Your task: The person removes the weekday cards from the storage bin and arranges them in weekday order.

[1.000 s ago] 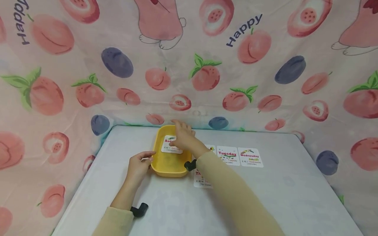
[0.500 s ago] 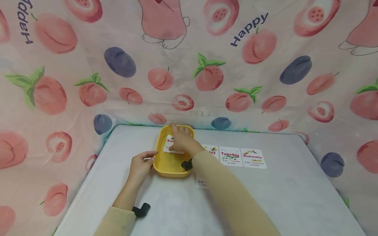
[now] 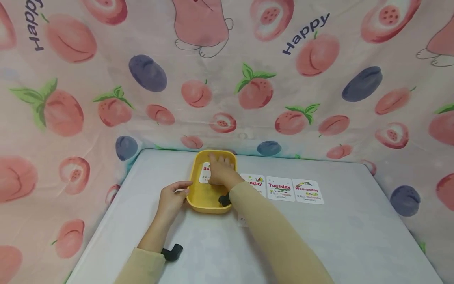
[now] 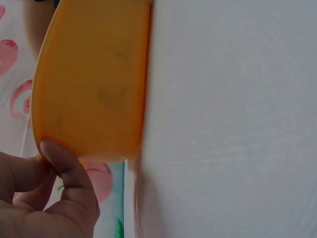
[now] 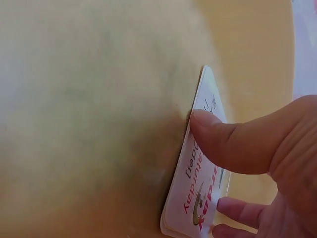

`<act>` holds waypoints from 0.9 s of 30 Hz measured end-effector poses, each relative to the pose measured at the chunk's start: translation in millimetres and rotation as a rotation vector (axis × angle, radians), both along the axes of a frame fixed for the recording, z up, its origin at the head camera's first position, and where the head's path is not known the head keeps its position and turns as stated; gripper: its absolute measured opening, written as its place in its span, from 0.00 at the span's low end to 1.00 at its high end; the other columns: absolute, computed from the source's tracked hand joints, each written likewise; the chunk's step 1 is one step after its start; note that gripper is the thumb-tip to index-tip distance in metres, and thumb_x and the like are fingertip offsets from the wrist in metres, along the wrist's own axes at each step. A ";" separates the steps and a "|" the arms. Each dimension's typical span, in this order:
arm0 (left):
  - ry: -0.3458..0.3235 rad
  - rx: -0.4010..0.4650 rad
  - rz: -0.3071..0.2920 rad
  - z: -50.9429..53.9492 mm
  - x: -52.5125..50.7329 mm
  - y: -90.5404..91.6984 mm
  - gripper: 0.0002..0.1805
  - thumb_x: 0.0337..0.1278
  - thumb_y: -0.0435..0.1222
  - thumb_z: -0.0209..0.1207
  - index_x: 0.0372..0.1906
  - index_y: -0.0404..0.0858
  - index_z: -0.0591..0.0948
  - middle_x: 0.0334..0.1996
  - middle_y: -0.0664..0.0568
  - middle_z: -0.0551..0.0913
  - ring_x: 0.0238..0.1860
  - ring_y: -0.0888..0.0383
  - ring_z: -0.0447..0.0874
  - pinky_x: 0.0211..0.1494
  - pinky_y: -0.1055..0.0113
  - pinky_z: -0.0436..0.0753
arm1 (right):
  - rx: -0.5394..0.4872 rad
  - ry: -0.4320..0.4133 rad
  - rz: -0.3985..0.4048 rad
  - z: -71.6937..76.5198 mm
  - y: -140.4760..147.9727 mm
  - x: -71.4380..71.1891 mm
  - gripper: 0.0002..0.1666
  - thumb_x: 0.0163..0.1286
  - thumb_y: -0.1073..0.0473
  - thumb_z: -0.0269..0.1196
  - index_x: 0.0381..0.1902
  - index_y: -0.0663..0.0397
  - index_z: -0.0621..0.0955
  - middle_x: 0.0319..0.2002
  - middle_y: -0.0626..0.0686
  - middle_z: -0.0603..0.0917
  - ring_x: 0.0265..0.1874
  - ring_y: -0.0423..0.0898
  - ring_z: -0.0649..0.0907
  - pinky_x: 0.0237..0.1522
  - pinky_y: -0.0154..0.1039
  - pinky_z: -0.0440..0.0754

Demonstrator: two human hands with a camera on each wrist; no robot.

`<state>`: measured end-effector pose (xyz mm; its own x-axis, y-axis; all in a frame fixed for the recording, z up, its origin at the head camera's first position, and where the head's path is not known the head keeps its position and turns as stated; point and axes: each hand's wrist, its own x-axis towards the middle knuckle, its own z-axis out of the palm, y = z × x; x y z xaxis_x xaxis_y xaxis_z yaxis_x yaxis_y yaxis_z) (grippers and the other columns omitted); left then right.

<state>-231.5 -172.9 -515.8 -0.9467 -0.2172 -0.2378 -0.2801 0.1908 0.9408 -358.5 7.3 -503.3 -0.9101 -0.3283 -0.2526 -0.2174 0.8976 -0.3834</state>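
Observation:
A yellow tray [image 3: 203, 197] sits near the table's back edge. My left hand [image 3: 170, 200] pinches its left side; in the left wrist view the thumb [image 4: 62, 153] presses the outer wall of the tray [image 4: 94, 74], close to the rim. Inside the tray lies a white "Saturday" card [image 3: 205, 173], partly covered by my right hand [image 3: 222, 172]. From the right wrist, my thumb [image 5: 223, 139] is over one edge of the card [image 5: 181, 210], with fingertips at the opposite edge. A second edge shows beneath the card, so it seems stacked.
Right of the tray, "Monday" [image 3: 257, 183], "Tuesday" [image 3: 279, 189] and "Wednesday" [image 3: 307, 192] cards lie in a row on the white table [image 3: 354, 228]. Another card [image 3: 242, 221] sits below them, mostly hidden by my right sleeve. A fruit-print cloth [image 3: 244, 114] hangs behind.
My right hand has shifted left and lower into the tray over the "Saturday" card, and its sleeve now covers more of the lower card. The left hand keeps its hold; the head view has drifted slightly.

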 end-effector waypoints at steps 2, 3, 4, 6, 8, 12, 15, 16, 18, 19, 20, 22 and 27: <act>-0.005 -0.004 0.000 0.2 -0.3 0.4 0.17 0.75 0.28 0.59 0.61 0.39 0.88 0.63 0.42 0.84 0.46 0.53 0.83 0.40 0.72 0.84 | 0.007 -0.002 -0.011 0.1 -1.0 -0.1 0.63 0.66 0.53 0.77 0.87 0.36 0.51 0.77 0.65 0.64 0.77 0.63 0.64 0.82 0.65 0.61; -0.008 -0.008 0.000 0.3 -0.3 0.5 0.17 0.75 0.28 0.59 0.61 0.39 0.88 0.63 0.42 0.84 0.46 0.53 0.83 0.40 0.72 0.84 | 0.011 -0.003 -0.016 0.2 -1.6 -0.2 0.62 0.66 0.53 0.77 0.87 0.36 0.52 0.77 0.64 0.64 0.76 0.63 0.64 0.81 0.64 0.62; -0.010 -0.011 0.000 0.4 -0.2 0.4 0.17 0.75 0.28 0.59 0.61 0.39 0.88 0.64 0.43 0.83 0.46 0.53 0.83 0.40 0.72 0.84 | 0.015 -0.005 -0.018 0.2 -2.2 -0.5 0.62 0.66 0.53 0.77 0.87 0.37 0.52 0.76 0.64 0.64 0.75 0.63 0.64 0.81 0.64 0.62; -0.012 -0.016 0.003 0.8 0.1 0.4 0.17 0.75 0.28 0.59 0.61 0.39 0.88 0.64 0.43 0.83 0.46 0.53 0.82 0.40 0.72 0.83 | 0.020 -0.001 -0.020 1.2 -2.7 0.8 0.62 0.66 0.52 0.77 0.86 0.37 0.52 0.76 0.64 0.64 0.75 0.62 0.64 0.81 0.63 0.63; -0.008 -0.014 0.002 0.7 0.4 0.1 0.16 0.75 0.28 0.59 0.61 0.39 0.88 0.64 0.42 0.83 0.46 0.53 0.82 0.39 0.72 0.83 | 0.028 0.008 -0.020 0.8 -3.5 1.3 0.62 0.66 0.51 0.78 0.86 0.37 0.53 0.76 0.64 0.64 0.74 0.62 0.65 0.80 0.63 0.64; -0.002 -0.006 -0.001 0.6 0.8 -0.1 0.16 0.76 0.28 0.59 0.61 0.39 0.88 0.65 0.42 0.83 0.46 0.53 0.83 0.40 0.72 0.83 | 0.036 0.035 -0.022 0.7 -3.7 4.2 0.62 0.64 0.49 0.80 0.85 0.37 0.55 0.74 0.63 0.66 0.72 0.60 0.66 0.78 0.62 0.67; -0.003 0.000 0.000 1.1 0.8 0.3 0.16 0.76 0.28 0.59 0.60 0.39 0.88 0.65 0.43 0.83 0.47 0.52 0.83 0.40 0.71 0.84 | 0.032 0.040 -0.023 1.6 -3.7 5.3 0.62 0.62 0.48 0.81 0.84 0.36 0.57 0.73 0.62 0.66 0.71 0.60 0.66 0.78 0.63 0.66; -0.005 0.000 0.000 0.9 0.6 0.3 0.16 0.76 0.28 0.59 0.61 0.39 0.88 0.65 0.43 0.83 0.47 0.52 0.83 0.40 0.71 0.84 | 0.030 0.042 -0.022 1.5 -3.8 5.3 0.62 0.61 0.48 0.82 0.84 0.36 0.57 0.73 0.62 0.66 0.71 0.60 0.65 0.79 0.63 0.66; -0.005 0.000 0.000 0.4 0.6 0.1 0.16 0.76 0.28 0.59 0.61 0.39 0.88 0.66 0.43 0.84 0.46 0.52 0.83 0.40 0.71 0.83 | 0.033 0.045 -0.020 1.4 -4.5 5.1 0.63 0.60 0.48 0.83 0.84 0.36 0.57 0.73 0.62 0.65 0.71 0.60 0.65 0.79 0.64 0.65; -0.005 0.001 0.000 0.4 0.7 0.2 0.16 0.76 0.28 0.59 0.61 0.38 0.88 0.66 0.43 0.84 0.46 0.52 0.83 0.39 0.71 0.83 | 0.034 0.049 -0.020 1.3 -4.8 5.1 0.63 0.60 0.48 0.83 0.84 0.36 0.58 0.73 0.62 0.65 0.71 0.60 0.65 0.79 0.64 0.65; -0.005 0.000 0.001 0.0 0.5 0.0 0.16 0.76 0.28 0.59 0.61 0.38 0.88 0.66 0.43 0.84 0.46 0.52 0.83 0.39 0.71 0.83 | 0.036 0.054 -0.019 1.2 -5.0 5.0 0.63 0.59 0.48 0.83 0.83 0.36 0.58 0.73 0.62 0.65 0.71 0.60 0.64 0.79 0.64 0.65; -0.002 0.002 0.000 -0.5 0.4 -0.1 0.16 0.75 0.28 0.59 0.61 0.38 0.88 0.66 0.42 0.83 0.45 0.52 0.83 0.39 0.72 0.83 | 0.038 0.064 -0.020 0.6 -5.4 4.7 0.63 0.58 0.47 0.84 0.83 0.37 0.59 0.73 0.62 0.65 0.71 0.60 0.64 0.78 0.64 0.66; 0.009 0.008 -0.001 -1.3 -0.1 0.0 0.16 0.75 0.27 0.58 0.61 0.37 0.88 0.66 0.42 0.83 0.45 0.53 0.83 0.38 0.72 0.83 | 0.034 0.089 -0.021 0.8 -5.5 6.0 0.61 0.57 0.48 0.84 0.82 0.41 0.63 0.71 0.62 0.65 0.69 0.59 0.66 0.75 0.61 0.71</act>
